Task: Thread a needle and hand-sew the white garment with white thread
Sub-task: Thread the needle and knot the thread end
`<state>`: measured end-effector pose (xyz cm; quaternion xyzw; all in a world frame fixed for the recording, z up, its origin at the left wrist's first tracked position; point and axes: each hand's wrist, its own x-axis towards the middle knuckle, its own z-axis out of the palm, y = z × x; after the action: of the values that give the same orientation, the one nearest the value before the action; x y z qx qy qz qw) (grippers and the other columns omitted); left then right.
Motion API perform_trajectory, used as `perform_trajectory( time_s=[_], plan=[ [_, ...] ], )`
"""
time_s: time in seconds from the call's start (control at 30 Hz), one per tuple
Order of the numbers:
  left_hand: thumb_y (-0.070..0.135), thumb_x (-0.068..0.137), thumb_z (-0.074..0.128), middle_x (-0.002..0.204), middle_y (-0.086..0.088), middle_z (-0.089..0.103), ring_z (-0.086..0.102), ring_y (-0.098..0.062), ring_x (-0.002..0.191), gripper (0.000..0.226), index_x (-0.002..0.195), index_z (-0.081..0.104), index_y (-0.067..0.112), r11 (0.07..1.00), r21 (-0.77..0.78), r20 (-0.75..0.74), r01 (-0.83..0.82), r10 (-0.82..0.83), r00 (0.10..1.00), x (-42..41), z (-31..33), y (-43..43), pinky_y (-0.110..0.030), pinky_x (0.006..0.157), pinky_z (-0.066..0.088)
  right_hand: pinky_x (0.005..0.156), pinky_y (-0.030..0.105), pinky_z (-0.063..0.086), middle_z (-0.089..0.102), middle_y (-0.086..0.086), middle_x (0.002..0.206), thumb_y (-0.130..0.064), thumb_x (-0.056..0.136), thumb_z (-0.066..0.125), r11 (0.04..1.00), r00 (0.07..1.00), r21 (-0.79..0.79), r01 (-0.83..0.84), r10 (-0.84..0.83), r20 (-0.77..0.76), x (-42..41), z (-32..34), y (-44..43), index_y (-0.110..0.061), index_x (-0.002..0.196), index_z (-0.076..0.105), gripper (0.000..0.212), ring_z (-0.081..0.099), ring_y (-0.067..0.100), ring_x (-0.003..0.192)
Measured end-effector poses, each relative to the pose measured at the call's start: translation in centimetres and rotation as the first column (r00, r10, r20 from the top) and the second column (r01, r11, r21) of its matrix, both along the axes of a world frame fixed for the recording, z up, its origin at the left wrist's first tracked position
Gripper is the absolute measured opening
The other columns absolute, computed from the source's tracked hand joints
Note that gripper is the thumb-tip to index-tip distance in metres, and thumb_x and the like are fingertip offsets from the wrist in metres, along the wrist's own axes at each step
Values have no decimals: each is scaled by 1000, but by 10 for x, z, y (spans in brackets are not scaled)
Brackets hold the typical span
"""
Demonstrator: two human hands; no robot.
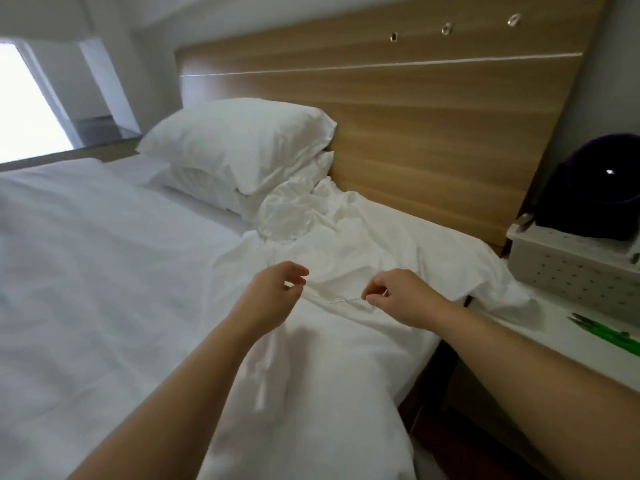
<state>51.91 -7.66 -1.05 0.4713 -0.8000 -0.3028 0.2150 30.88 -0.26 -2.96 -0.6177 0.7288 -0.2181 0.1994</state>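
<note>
Your forearms: both reach out over the bed (86, 254).

Right hand (398, 296): thumb and forefinger pinch the needle (344, 300) by one end. Its shaft points across at the left hand (273, 289), low over the cloth.

Left hand: fingers curled, thumb and forefinger tips nearly meeting. Whether they hold thread cannot be told, because no white thread shows against all the white.

White garment (346, 341): rumpled on the bed, directly under both hands and trailing toward you.

Table (554, 317): beside the bed on your right, well apart from the work.

Hazards, as judged:
- If your pinch slackens, the needle likely drops into the folds, where it would be hard to find.
- White thread on white cloth may let you miss the eye or lose the end.
- A stitch may catch the bedding beneath, as the garment lies flat on it.
- The needle's free end faces your left fingers, so a hasty approach risks a prick.
</note>
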Motion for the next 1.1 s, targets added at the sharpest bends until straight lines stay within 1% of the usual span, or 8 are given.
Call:
perform_trajectory(
  time_s=[0.3,0.43,0.57,0.73,0.87,0.93,1.03,1.1],
  plan=[
    [13,94,52,106,12,63,59,-4,87,29,118,61,25,999,39,37,-23,21,999,6,-24,-18,-15,70,44,75,34,51,67,4,100,-14,93,49,996,948,48,-71,82,-307,20,-34,-58,-13,91,73,24,63,25,92],
    [14,94,52,105,14,62,59,-4,89,29,120,61,25,998,59,24,-29,28,999,3,-28,-25,-16,73,42,64,29,41,67,6,96,-10,90,48,992,895,113,-53,97,-435,23,-45,-80,-12,93,71,23,62,26,86],
    [16,95,52,105,15,61,60,-4,90,29,121,60,26,997,71,28,-27,25,999,1,-32,-29,-15,72,44,68,27,38,67,9,100,-9,89,49,988,852,148,-44,115,-511,21,-45,-82,-12,99,70,24,60,28,94],
    [15,95,52,109,12,64,60,-4,91,29,120,61,25,997,70,0,-24,24,1000,-3,-27,-29,-19,77,44,79,31,51,70,1,98,-22,91,61,995,943,70,-74,93,-319,8,-16,-73,-17,94,73,14,64,20,88],
    [16,95,54,108,14,66,61,0,94,26,118,61,27,999,41,-120,-7,12,993,-17,-8,-25,-11,72,45,72,19,47,69,-10,84,-22,87,69,996,997,-53,-65,63,-33,-4,35,-60,-17,92,75,9,63,5,80],
    [16,94,57,112,13,66,61,-1,103,29,122,59,26,996,79,-253,42,-21,967,-26,6,-21,-13,81,47,65,12,44,70,-12,77,-22,86,70,992,989,-106,-69,82,126,-6,65,-51,-20,89,75,6,60,-2,71],
    [19,93,62,123,8,63,57,-6,117,41,133,53,20,966,127,-434,224,-149,888,-40,31,-9,-26,100,46,56,11,44,72,-9,74,-22,87,69,978,950,-192,-82,135,283,-5,104,-37,-20,86,74,6,58,-3,60],
    [20,95,59,119,8,66,60,-3,113,37,132,55,19,939,116,-494,324,-228,839,-52,49,1,-25,98,48,54,11,42,72,-4,76,-20,88,66,969,919,-233,-79,162,360,-2,123,-28,-16,89,74,8,60,-1,61]
  ],
)
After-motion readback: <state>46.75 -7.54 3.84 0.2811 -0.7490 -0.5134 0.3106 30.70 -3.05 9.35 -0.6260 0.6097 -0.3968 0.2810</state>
